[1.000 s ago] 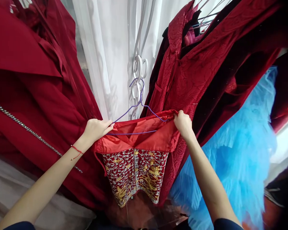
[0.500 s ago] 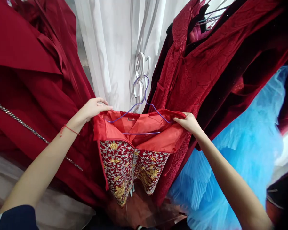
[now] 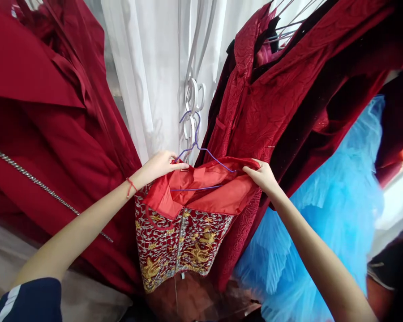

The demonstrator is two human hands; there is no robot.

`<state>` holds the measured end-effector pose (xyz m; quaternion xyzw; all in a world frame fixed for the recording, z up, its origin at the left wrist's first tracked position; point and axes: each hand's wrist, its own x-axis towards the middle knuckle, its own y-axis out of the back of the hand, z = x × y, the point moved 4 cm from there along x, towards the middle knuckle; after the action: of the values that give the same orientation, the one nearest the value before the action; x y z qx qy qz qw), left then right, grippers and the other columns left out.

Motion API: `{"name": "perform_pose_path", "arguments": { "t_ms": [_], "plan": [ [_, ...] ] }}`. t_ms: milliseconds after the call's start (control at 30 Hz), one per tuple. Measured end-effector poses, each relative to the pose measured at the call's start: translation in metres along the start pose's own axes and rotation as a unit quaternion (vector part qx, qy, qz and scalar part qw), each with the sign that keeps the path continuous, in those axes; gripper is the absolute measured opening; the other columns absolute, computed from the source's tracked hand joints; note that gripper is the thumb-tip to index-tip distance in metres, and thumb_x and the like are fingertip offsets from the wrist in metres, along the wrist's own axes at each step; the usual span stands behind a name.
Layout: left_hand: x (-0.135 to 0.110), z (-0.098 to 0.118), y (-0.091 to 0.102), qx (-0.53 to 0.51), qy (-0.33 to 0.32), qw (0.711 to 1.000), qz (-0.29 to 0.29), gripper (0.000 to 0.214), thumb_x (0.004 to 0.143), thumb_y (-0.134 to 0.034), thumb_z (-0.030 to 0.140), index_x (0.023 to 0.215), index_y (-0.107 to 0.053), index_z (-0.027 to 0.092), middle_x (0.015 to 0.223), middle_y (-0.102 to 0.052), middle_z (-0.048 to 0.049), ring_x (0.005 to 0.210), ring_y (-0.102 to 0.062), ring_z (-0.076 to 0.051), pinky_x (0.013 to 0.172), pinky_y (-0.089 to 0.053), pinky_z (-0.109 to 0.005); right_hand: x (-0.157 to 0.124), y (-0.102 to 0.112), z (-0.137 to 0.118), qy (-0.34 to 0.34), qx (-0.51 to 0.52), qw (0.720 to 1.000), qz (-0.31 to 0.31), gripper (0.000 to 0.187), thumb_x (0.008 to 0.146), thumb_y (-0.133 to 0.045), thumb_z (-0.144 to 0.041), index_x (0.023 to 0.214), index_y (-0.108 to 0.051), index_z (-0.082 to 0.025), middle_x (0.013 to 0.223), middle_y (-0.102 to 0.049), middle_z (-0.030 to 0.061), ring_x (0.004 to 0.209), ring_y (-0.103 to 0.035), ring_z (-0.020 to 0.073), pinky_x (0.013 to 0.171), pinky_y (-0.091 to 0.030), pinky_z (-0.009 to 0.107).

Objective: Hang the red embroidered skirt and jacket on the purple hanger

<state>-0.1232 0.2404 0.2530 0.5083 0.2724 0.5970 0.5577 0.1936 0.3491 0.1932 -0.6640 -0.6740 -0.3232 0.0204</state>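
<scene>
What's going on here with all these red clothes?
A person holds up a red embroidered garment that sits on a purple wire hanger. The left hand grips its folded-over top edge on one side, and the right hand pinches the other side. Dark red dresses hang on both sides, with a white curtain behind and blue tulle to the right.
</scene>
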Motion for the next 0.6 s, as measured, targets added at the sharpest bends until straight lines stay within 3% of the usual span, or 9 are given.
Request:
{"name": "perform_pose_path", "arguments": {
  "t_ms": [100, 200, 267, 367, 467, 533, 600],
  "plan": [
    [-0.004, -0.005, -0.005, 0.087, 0.016, 0.996, 0.028, 0.036, 0.086, -0.057, 0.049, 0.083, -0.074, 0.017, 0.07, -0.068, -0.0057, 0.063, -0.057, -0.017, 0.057, -0.036, -0.028, -0.002, 0.011, 0.012, -0.005, -0.024, 0.999, 0.027, 0.027, 0.07, -0.056, -0.032, 0.088, -0.067, -0.016, 0.079, -0.068, 0.0041, 0.066, -0.059, 0.0172, 0.06, -0.047, 0.026],
    [-0.002, -0.01, -0.006, 0.14, 0.026, 0.989, 0.029, 0.031, 0.089, -0.053, 0.043, 0.091, -0.076, 0.022, 0.084, -0.073, -0.0081, 0.074, -0.063, -0.021, 0.063, -0.039, -0.029, 0.003, 0.03, 0.017, -0.01, -0.167, 0.983, 0.077, 0.022, 0.074, -0.056, -0.032, 0.083, -0.066, -0.016, 0.071, -0.065, 0.0037, 0.063, -0.057, 0.017, 0.059, -0.044, 0.026],
    [0.001, -0.01, -0.009, 0.15, 0.016, 0.988, 0.019, 0.032, 0.09, -0.051, 0.044, 0.094, -0.075, 0.023, 0.088, -0.074, -0.0087, 0.077, -0.065, -0.022, 0.065, -0.04, -0.029, 0.008, 0.038, 0.017, -0.034, -0.296, 0.951, 0.088, 0.022, 0.077, -0.055, -0.03, 0.087, -0.067, -0.015, 0.075, -0.067, 0.0072, 0.069, -0.061, 0.0203, 0.063, -0.045, 0.028],
    [0.003, -0.01, -0.011, 0.156, 0.008, 0.988, 0.02, 0.033, 0.091, -0.05, 0.044, 0.093, -0.074, 0.022, 0.088, -0.074, -0.0087, 0.075, -0.065, -0.022, 0.064, -0.039, -0.028, 0.013, 0.043, 0.018, -0.102, -0.465, 0.876, 0.07, 0.028, 0.079, -0.057, -0.023, 0.101, -0.069, -0.01, 0.093, -0.07, 0.0192, 0.087, -0.067, 0.0298, 0.071, -0.048, 0.035],
    [0.004, -0.007, -0.013, 0.142, -0.011, 0.99, 0.013, 0.035, 0.091, -0.048, 0.045, 0.085, -0.072, 0.021, 0.078, -0.072, -0.007, 0.069, -0.062, -0.019, 0.061, -0.037, -0.026, 0.013, 0.045, 0.026, -0.139, -0.554, 0.82, 0.031, 0.029, 0.08, -0.057, -0.012, 0.106, -0.069, -0.004, 0.1, -0.069, 0.0277, 0.095, -0.069, 0.0351, 0.077, -0.05, 0.041],
    [0.006, -0.005, -0.016, 0.134, -0.02, 0.991, 0.005, 0.036, 0.092, -0.047, 0.046, 0.082, -0.07, 0.02, 0.072, -0.07, -0.0062, 0.065, -0.06, -0.018, 0.059, -0.036, -0.026, 0.01, 0.051, 0.036, -0.148, -0.555, 0.818, 0.008, 0.03, 0.08, -0.06, -0.013, 0.107, -0.069, -0.004, 0.103, -0.069, 0.0278, 0.098, -0.069, 0.0361, 0.079, -0.052, 0.043],
    [0.008, -0.004, -0.02, 0.136, -0.022, 0.99, 0.005, 0.036, 0.092, -0.047, 0.046, 0.081, -0.07, 0.02, 0.07, -0.069, -0.0062, 0.064, -0.061, -0.018, 0.058, -0.036, -0.026, 0.005, 0.062, 0.048, -0.169, -0.503, 0.848, -0.014, 0.035, 0.076, -0.071, -0.021, 0.107, -0.07, -0.007, 0.105, -0.07, 0.0243, 0.099, -0.069, 0.0358, 0.078, -0.053, 0.043]
  ]
}}
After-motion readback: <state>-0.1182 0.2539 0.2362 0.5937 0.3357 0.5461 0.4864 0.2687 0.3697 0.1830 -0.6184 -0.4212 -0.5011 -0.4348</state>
